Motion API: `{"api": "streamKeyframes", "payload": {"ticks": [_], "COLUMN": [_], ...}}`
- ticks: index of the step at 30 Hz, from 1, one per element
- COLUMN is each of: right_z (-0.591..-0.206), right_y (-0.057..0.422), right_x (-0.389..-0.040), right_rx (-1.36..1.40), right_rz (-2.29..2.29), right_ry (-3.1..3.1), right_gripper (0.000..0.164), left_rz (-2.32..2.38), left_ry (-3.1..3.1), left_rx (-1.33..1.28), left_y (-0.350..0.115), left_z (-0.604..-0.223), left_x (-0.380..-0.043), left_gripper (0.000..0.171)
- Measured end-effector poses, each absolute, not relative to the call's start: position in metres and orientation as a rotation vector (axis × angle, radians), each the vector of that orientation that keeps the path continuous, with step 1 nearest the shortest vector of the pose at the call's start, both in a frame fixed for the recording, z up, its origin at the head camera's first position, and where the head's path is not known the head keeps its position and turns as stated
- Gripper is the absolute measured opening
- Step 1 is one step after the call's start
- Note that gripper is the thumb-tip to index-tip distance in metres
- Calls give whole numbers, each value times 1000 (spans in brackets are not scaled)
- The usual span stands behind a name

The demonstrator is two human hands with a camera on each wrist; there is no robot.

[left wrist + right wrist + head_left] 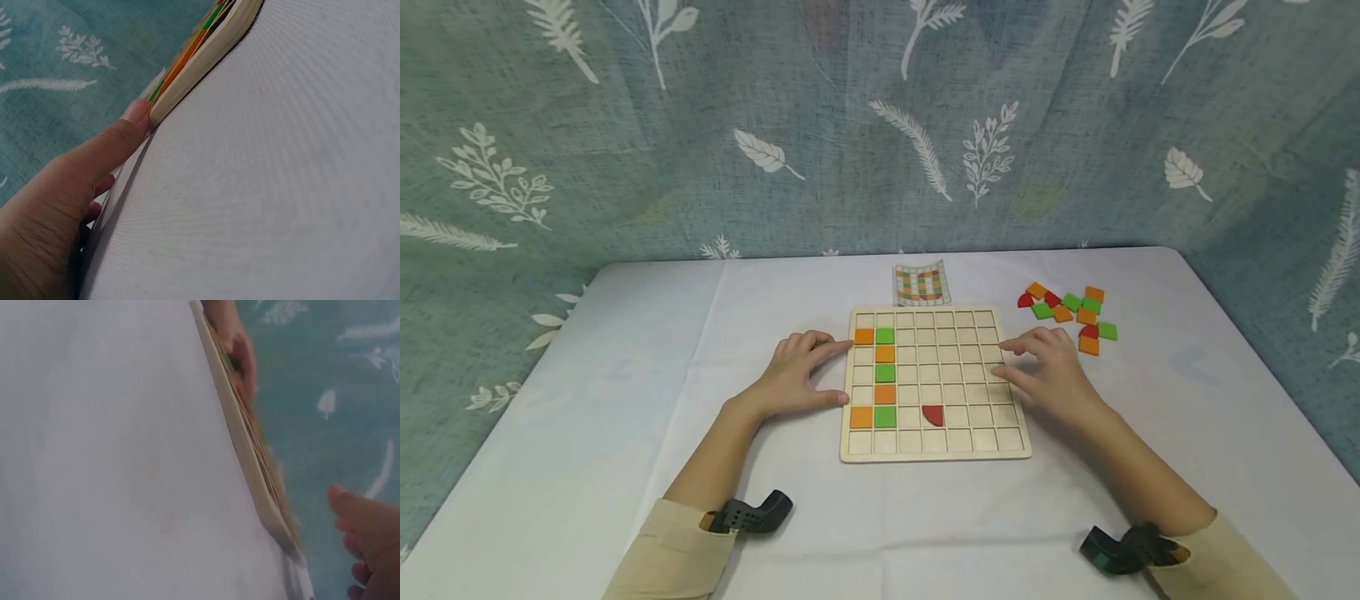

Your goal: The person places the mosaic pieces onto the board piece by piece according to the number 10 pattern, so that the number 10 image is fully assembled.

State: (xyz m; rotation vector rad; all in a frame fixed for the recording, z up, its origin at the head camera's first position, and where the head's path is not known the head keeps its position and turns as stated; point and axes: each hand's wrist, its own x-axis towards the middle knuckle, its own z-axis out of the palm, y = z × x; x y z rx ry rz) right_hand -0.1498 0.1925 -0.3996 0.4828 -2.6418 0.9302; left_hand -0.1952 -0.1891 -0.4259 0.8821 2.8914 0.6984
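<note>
A square wooden grid board (pixel 936 457) lies on the table. My left hand (pixel 797 375) touches its left edge with thumb and forefinger spread; the left wrist view shows the thumb (pixel 134 115) against the board's side (pixel 200 65). Near the right edge, my right hand (pixel 1054 375) has thumb and forefinger apart, with nothing seen between them. Orange square tiles (pixel 885 394) and green square tiles (pixel 885 373) fill cells in the two left columns. One red quarter-circle tile (pixel 933 415) sits tilted in the second row from the bottom.
Behind the board lies a small pattern card (pixel 922 285) with a coloured grid. Several loose orange, green and red tiles (pixel 1086 317) are scattered at the back right. A leaf-patterned curtain (pixel 842 192) hangs behind the white-covered table (pixel 647 350).
</note>
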Motion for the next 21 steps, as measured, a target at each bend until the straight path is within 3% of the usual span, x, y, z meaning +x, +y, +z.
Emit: {"api": "streamKeyframes", "payload": {"ticks": [9, 21], "right_z": [-403, -412], "right_y": [231, 265], "right_x": [-152, -156], "right_rx": [281, -68], "right_rz": [886, 754], "right_ry": [-2625, -2760], "right_gripper": [30, 41], "left_rz": [692, 700], "left_ry": [2887, 2890], "left_rx": [861, 855], "left_y": [-190, -189], "left_z": [-425, -424], "left_x": [-195, -194], "left_gripper": [81, 80]}}
